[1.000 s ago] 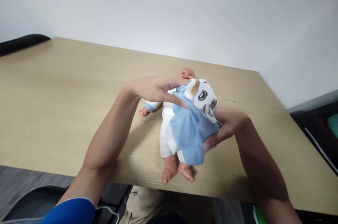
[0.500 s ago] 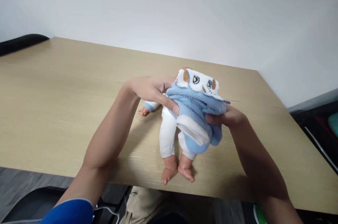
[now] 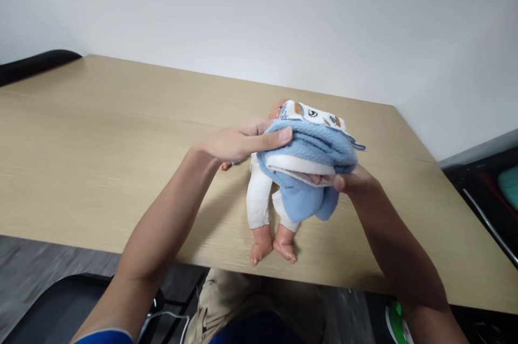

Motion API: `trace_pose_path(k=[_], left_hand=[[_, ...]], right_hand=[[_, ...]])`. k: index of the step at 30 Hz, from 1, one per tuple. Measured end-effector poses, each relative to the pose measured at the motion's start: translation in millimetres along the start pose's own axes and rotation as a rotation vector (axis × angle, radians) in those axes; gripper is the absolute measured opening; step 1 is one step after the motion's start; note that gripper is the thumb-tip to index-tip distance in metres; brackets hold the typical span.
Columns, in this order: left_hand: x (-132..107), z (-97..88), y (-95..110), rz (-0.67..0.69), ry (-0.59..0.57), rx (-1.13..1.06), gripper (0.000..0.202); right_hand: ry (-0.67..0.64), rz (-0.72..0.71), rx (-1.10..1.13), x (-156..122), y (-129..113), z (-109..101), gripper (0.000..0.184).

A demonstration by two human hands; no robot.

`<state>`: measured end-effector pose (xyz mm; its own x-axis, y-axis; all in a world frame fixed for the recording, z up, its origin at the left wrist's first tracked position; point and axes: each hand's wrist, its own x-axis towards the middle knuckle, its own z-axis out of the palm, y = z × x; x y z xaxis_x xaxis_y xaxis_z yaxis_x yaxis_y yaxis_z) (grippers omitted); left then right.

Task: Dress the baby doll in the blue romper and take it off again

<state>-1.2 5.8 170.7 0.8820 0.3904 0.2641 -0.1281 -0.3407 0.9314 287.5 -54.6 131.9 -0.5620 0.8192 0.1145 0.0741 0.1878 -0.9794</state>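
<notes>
A baby doll (image 3: 259, 201) in white clothing lies on its back on the table, bare feet toward me. Above its upper body I hold a small blue fleece garment (image 3: 307, 201) with white lining and an animal face stitched on a white panel. My left hand (image 3: 251, 141) grips the garment's left side, thumb on top. On the right side, my right hand (image 3: 352, 179) pinches the edge, most of its fingers behind the cloth. Between the hands the white-lined opening gapes a little. The cloth hides the doll's chest and much of its head; one small hand shows at left.
The wooden table (image 3: 101, 160) stretches to a pale wall (image 3: 259, 20). Black chair parts (image 3: 40, 63) stand at the far left, with a dark chair seat (image 3: 60, 306) below at the near left. At the right edge is a dark object with teal cloth (image 3: 508, 184).
Both hands have raised and turned the garment slightly, and its white-lined opening now faces me wider. My left thumb has moved up onto the cloth. More of the doll's head shows.
</notes>
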Motion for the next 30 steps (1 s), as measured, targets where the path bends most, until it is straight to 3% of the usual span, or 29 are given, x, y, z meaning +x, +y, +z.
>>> trace_pose_path(k=[3, 7, 10, 14, 17, 23, 30], left_hand=[[-5.8, 24.4, 3.7, 0.020, 0.105, -0.027, 0.058], [-12.5, 64.0, 13.0, -0.054, 0.343, 0.040, 0.054], [-23.1, 98.9, 14.5, -0.153, 0.506, 0.027, 0.046], [-49.1, 143.8, 2.3, -0.272, 0.704, -0.048, 0.039], [-72.2, 166.3, -8.5, -0.325, 0.753, -0.064, 0.037], [-103.1, 178.4, -23.6, -0.436, 0.777, 0.135, 0.037], [-101.3, 166.0, -59.1, -0.521, 0.738, 0.262, 0.045]], right_hand=[[0.015, -0.001, 0.002, -11.6, -16.2, 18.3, 0.076], [0.303, -0.001, -0.096, -26.9, -31.5, 43.3, 0.035], [0.441, -0.002, -0.151, -37.2, -37.0, 59.9, 0.018], [0.498, 0.001, -0.268, -54.9, -40.2, 77.7, 0.017], [0.462, 0.056, -0.366, -68.8, -38.3, 89.4, 0.019], [0.396, 0.198, -0.541, -78.1, -14.0, 106.8, 0.018], [0.378, 0.247, -0.578, -67.0, 26.0, 103.6, 0.018]])
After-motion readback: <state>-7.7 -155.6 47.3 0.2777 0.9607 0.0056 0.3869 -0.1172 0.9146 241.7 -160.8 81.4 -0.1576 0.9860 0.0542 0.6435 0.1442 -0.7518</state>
